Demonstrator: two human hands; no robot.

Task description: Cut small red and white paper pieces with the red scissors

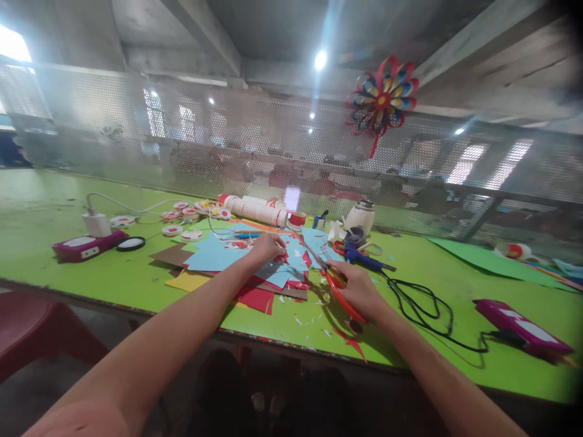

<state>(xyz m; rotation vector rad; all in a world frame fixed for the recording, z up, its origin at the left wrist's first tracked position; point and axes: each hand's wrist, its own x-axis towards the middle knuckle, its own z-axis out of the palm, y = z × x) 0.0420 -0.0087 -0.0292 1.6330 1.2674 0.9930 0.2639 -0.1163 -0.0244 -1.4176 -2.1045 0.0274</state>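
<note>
Perforated metal mesh backs a long lime-green worktop (pixel 113 276). Red-handled scissors (pixel 334 285) are clamped in the right hand (pixel 359 291), blades pointing toward a pile of blue, red and yellow paper sheets (pixel 228 258). The left hand (pixel 268 247) is closed on a sheet at the pile's right edge.

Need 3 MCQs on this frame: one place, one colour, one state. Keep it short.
1. Where does the paper pinwheel hang?
A on the mesh screen
B on the table
C on the red chair

2. What colour is the tabletop?
A white
B green
C black

3. What is the right hand doing?
A resting flat and empty
B gripping red-handled scissors
C holding a phone

Answers: 1 A, it sits high against the perforated mesh screen. 2 B, bright green surface shows all around the papers. 3 B, fingers wrap the red handles; the left hand rests on the blue paper.
</note>
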